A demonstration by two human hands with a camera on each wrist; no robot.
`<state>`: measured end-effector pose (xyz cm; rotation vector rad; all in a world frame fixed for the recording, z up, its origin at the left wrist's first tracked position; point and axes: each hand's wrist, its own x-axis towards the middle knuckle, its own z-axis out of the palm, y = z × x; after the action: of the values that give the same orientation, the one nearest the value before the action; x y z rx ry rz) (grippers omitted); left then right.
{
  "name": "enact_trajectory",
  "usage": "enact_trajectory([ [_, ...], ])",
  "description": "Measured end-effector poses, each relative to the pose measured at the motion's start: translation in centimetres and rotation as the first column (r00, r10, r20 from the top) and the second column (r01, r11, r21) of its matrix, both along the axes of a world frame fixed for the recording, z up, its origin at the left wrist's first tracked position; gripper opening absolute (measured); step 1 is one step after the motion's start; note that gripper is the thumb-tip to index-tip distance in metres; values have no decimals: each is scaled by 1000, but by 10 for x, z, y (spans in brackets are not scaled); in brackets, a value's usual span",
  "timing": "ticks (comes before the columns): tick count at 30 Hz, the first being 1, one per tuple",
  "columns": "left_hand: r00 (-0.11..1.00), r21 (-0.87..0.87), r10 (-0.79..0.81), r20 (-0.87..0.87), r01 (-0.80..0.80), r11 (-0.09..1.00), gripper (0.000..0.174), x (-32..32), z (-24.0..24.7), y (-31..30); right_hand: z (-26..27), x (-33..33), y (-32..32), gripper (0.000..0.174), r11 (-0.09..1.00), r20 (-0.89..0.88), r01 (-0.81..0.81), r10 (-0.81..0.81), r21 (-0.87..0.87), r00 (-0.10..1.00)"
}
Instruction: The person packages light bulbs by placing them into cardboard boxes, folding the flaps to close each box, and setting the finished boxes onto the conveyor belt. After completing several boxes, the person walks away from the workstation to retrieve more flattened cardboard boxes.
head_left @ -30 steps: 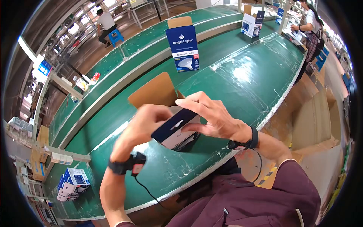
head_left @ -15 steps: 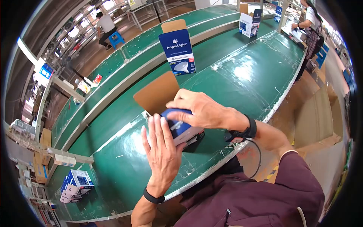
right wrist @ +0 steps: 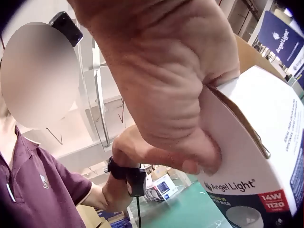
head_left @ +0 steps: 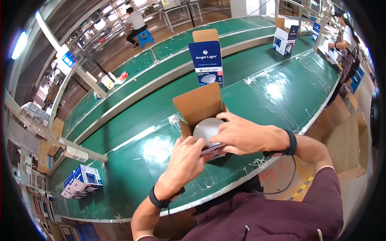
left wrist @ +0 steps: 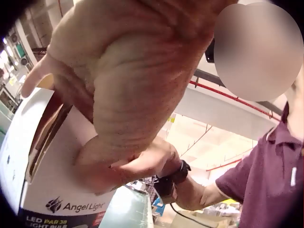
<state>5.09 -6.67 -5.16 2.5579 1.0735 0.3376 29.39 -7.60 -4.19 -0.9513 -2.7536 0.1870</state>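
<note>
A carton light bulb box (head_left: pixel 185 129) stands on the near side of the green bench with its tall brown flap (head_left: pixel 199 105) raised. Inside its mouth shows the round, pale face of a light bulb (head_left: pixel 206 129). My left hand (head_left: pixel 187 160) grips the near left of the rim; in the left wrist view its thumb lies against the white front panel (left wrist: pixel 61 175) marked Angel Light. From the right, my right hand (head_left: pixel 247 134) pinches the same near wall, thumb on the printed front (right wrist: pixel 237 178), fingers over the edge. The blue top flap is hidden.
Directly behind stands another open blue-and-white box (head_left: pixel 207 64), with a further one (head_left: pixel 285 40) at the back right. Several closed boxes (head_left: pixel 82 180) sit at the left end. A metal rail (head_left: pixel 157 76) runs along the bench (head_left: pixel 132 176). One person (head_left: pixel 345 44) stands at the far right.
The blue flap, held up and then pressed over the box top earlier, is out of sight now, and the bulb's face shows. My left hand has moved from the flap to the near rim.
</note>
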Motion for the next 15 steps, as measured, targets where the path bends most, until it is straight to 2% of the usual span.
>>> enact_trajectory([
  [2, 986, 170, -34, 161, 6, 985, 22, -11, -15, -3, -3, 12, -7, 39, 978, -282, 60, -2, 198, 959],
  [3, 971, 245, -56, 234, -3, 970, 22, -14, -20, -6, 0, 23, -12, 57, 980, -312, 100, -42, 170, 949],
  [4, 949, 316, -83, 305, -18, 949, 22, -13, -25, -9, -5, 24, -13, 59, 982, -585, 171, -183, -75, 790],
  [5, 941, 303, -44, 337, -64, 951, 28, -9, -24, -14, -16, 24, -12, 62, 932, -758, 166, -359, -322, 544],
  [6, 910, 273, -56, 410, -64, 960, 28, -6, -30, -17, -30, 26, -9, 64, 841, -809, 84, -538, -535, 238],
  [7, 878, 248, -78, 473, -48, 967, 27, -3, -38, -18, -66, 34, 10, 71, 833, -787, 20, -531, -554, 313],
  [8, 842, 227, -105, 529, -21, 974, 27, -1, -47, -19, -75, 22, 21, 75, 787, -823, -248, -512, -564, 246],
  [9, 749, 109, -112, 653, 53, 993, 36, 1, -61, -17, -91, 18, 24, 78, 742, -758, -200, -568, -640, 320],
  [10, 766, 134, -175, 619, 117, 984, 39, 1, -70, -10, -105, 13, 21, 81, 685, -678, -150, -619, -713, 398],
  [12, 787, 164, -273, 553, 218, 962, 47, -7, -76, -3, -107, -4, 17, 78, 723, -718, -127, -618, -679, 320],
  [13, 871, 54, -199, 449, 196, 979, 57, -7, -60, -4, -110, -6, 19, 72, 706, -693, -89, -650, -702, 314],
  [15, 908, 125, -261, 329, 232, 965, 56, -11, -61, -1, -105, -10, 17, 63, 756, -727, -62, -601, -652, 332],
])
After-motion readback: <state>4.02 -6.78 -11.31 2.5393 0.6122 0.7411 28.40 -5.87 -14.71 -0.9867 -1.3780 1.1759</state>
